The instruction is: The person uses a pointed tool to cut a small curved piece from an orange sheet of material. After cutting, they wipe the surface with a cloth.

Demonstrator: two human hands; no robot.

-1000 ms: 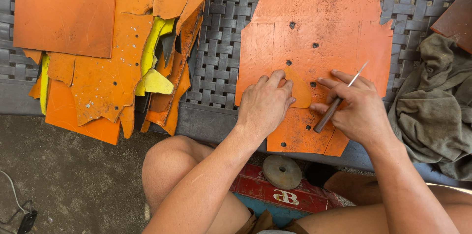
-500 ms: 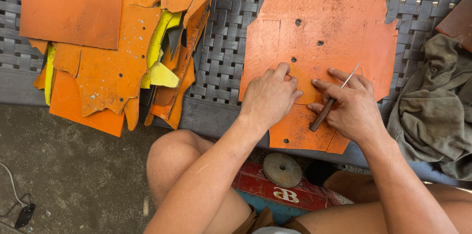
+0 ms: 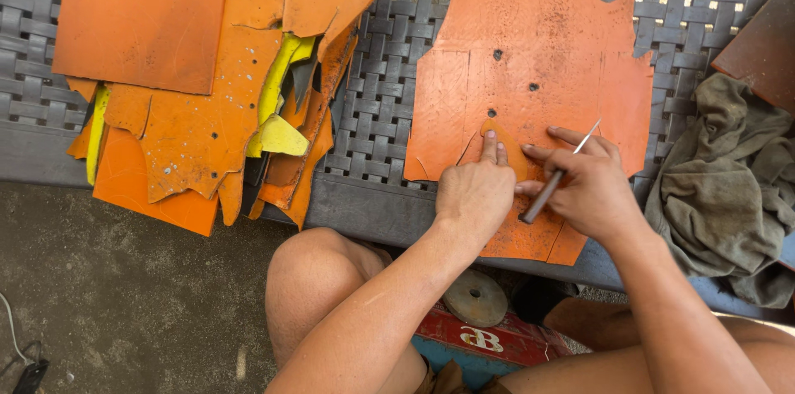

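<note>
- The left hand lies palm down on the orange sheet, its fingers held together and pressing flat on a small rounded orange piece that sits on the sheet; it grips nothing.
- The right hand is closed around a thin knife, whose dark handle points toward the person and whose pale blade points up and away.
- The two hands are just beside each other, at the near part of the sheet.
- The orange sheet lies flat on a grey woven bench; its near edge hangs slightly over the bench's front rim. It has several small round holes and faint scored lines.
- To the left, well apart from the hands, a pile of ragged orange sheets with yellow pieces among them lies on the same bench.
- To the right, a crumpled grey-green cloth lies just beside the sheet.
- Below the bench, the person's bare knee shows, and near it a round metal disc rests on a red box.
</note>
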